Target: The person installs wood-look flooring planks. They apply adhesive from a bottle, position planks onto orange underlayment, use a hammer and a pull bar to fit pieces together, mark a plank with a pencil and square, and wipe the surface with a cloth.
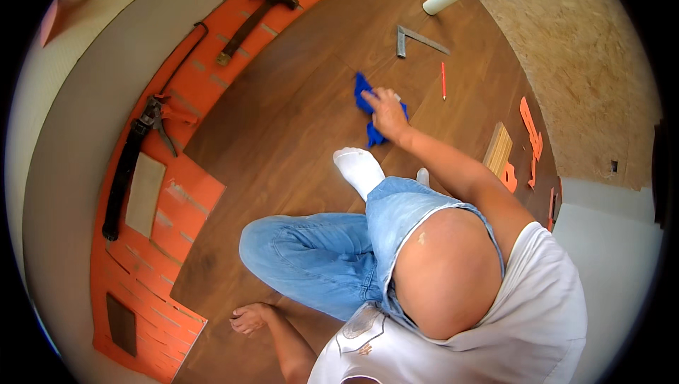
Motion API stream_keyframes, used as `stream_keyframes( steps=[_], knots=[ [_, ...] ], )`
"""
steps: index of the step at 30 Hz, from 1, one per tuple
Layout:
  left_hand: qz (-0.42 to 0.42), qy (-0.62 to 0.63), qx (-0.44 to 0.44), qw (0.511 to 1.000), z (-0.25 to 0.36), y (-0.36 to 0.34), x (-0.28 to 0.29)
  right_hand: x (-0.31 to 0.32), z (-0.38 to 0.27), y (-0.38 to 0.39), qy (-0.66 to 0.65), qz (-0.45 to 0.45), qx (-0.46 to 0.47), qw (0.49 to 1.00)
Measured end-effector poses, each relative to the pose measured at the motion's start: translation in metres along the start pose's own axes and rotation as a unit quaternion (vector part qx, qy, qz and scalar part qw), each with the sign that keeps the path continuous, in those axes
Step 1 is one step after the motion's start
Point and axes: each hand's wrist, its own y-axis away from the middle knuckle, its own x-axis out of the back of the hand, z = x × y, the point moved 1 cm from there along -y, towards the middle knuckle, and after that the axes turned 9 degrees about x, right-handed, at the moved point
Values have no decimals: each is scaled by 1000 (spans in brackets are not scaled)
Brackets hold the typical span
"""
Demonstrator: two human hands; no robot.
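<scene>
My right hand (384,112) grips a crumpled blue cloth (375,134) on the brown plank floor (262,136), beyond my white-socked foot (357,170). Low in the view, beside my bent leg in light blue jeans (304,257), my left hand (249,319) rests on the planks with loosely bent fingers, holding nothing. Above the cloth lie a metal square (402,44), a red pencil (444,80) and a white bottle (442,0) on its side.
Orange underlay (184,221) at the left holds a hammer (251,27), a caulking gun (134,150), a pale block (145,193) and a dark piece (122,324). A plank offcut (498,147) and orange scraps (530,133) lie right, near a particle board panel (566,51).
</scene>
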Motion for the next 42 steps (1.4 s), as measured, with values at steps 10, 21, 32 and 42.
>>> stream_keyframes(
  steps=[10, 21, 32, 42],
  knots=[
    [-8, 27, 22, 999, 3, -6, 9, 22, -9, -6, -165, -32, 81, 982],
    [-52, -14, 22, 998, 11, 11, 11, 20, 232, 43, 143, 119, -241, 952],
    [-184, 65, -112, 974, -4, -39, 37, -9, 273, 141, 126, -23, -288, 949],
    [-201, 200, -378, 882, -52, -24, 53, 36, 231, 132, 160, -146, -159, 963]
  ],
)
